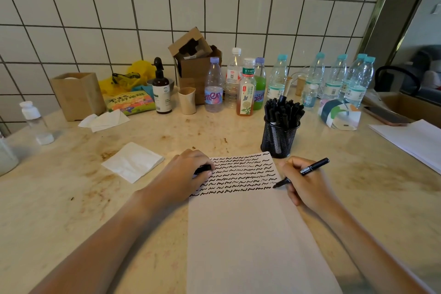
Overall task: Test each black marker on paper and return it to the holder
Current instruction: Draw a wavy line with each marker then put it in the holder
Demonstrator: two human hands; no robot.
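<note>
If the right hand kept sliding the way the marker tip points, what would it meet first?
Probably the squiggles already drawn on the paper, then the left hand holding a cap. The right hand aims the marker leftward.

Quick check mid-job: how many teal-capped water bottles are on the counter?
5 teal-capped water bottles: one behind the marker holder, beside the green drink; two further right; two overlapping at the far right. Others could be hidden behind them.

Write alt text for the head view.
A right hand presses a black marker to a sheet of paper lined with squiggles, while the left hand holds its cap. A mesh holder of markers stands behind the paper.
</note>
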